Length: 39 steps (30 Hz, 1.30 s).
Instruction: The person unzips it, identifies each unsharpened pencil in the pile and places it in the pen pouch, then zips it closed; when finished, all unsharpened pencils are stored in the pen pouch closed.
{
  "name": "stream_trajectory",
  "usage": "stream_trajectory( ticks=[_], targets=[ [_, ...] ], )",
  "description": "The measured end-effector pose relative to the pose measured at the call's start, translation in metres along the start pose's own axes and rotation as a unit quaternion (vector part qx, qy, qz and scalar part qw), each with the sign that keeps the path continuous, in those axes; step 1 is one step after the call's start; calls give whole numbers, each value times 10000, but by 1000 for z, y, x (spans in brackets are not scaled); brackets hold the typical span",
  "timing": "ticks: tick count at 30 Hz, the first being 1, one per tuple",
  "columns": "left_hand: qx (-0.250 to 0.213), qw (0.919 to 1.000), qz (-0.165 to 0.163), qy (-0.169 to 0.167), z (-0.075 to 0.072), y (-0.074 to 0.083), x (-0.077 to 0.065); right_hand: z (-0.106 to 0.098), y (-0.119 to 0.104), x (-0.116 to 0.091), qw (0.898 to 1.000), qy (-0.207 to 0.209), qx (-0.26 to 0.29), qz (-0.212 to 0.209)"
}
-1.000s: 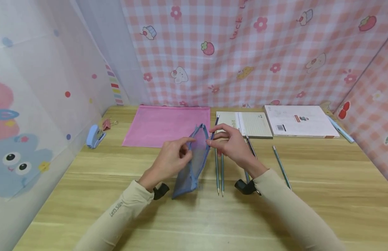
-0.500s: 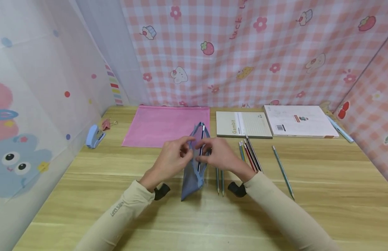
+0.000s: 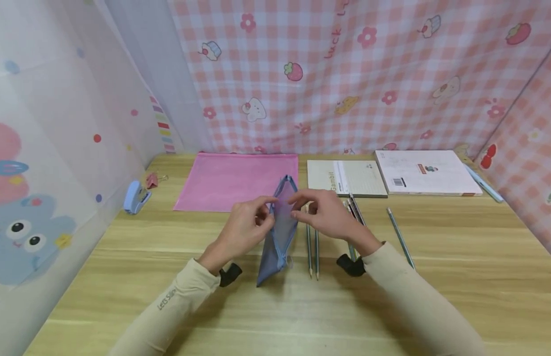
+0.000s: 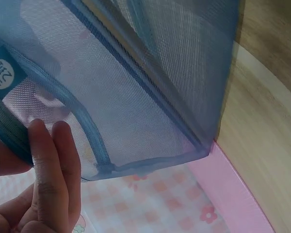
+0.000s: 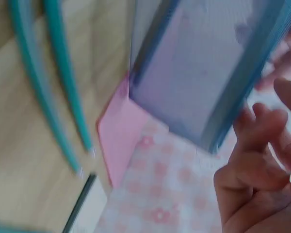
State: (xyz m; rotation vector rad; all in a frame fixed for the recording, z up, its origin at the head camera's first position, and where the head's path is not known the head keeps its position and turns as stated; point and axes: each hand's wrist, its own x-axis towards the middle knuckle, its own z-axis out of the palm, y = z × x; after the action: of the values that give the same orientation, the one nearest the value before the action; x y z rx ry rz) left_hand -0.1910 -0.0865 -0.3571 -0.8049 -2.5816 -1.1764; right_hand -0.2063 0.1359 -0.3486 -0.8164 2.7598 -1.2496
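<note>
1. Through the left hand (image 3: pixel 243 225), I'm pinching the blue mesh pouch (image 3: pixel 268 262) by its edge, presumably so its mouth is gaping.
2. I'm hovering the right hand (image 3: pixel 325 213) there, fingers parted, seemingly holding nothing.
3. Two pencils (image 3: pixel 309 252) are lying beside, conveniently reachable.

1. Left sleeve (image 3: pixel 173 312): cream to pale beige, smooth, close-fitting; fabric creased into soft folds near the wrist.
2. Dark lettering (image 3: pixel 167 299) along that forearm, small, slanting with the sleeve; seems to read "Lets Slim".
3. Right sleeve (image 3: pixel 420 299): same cream cloth, plain on the visible side, ending at the wrist.
4. Left wrist: black fitting (image 3: pixel 231 275), stubby, bent.
5. Right wrist: matching black piece (image 3: pixel 352 266).
</note>
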Motion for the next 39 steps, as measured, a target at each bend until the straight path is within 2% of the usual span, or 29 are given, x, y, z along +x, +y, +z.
stream_trajectory(
  ticks=[4, 7, 11, 15, 18, 23, 29, 33, 39],
  targets=[
    [-60, 10000, 0, -30, 0, -1, -1, -19, 12, -11, 9998, 106, 66, 151],
    [-58, 10000, 18, -71, 0, -1, -2, -32, 25, -20, 9995, 66, -125, 300],
    [-22, 9998, 69, -201, 1, -1, -1, -50, 40, -31, 9973, -369, -375, 511],
    [131, 9986, 74, -513, 3, 0, -1, -61, 55, -40, 9918, -893, -656, 630],
    [329, 9969, 104, -712, 6, -1, -2, -63, 66, -42, 9871, -1074, -993, 646],
    [452, 9958, 52, -790, 10, -4, -3, -61, 77, -45, 9805, -1229, -1357, 720],
    [352, 9956, -73, -861, 10, -6, -3, -61, 84, -47, 9773, -1095, -1717, 589],
    [242, 9953, -122, -928, 6, -6, -4, -62, 87, -48, 9752, -1014, -1873, 607],
    [175, 9955, -194, -908, -1, -3, -6, -55, 86, -48, 9754, -1202, -1734, 642]
  ],
)
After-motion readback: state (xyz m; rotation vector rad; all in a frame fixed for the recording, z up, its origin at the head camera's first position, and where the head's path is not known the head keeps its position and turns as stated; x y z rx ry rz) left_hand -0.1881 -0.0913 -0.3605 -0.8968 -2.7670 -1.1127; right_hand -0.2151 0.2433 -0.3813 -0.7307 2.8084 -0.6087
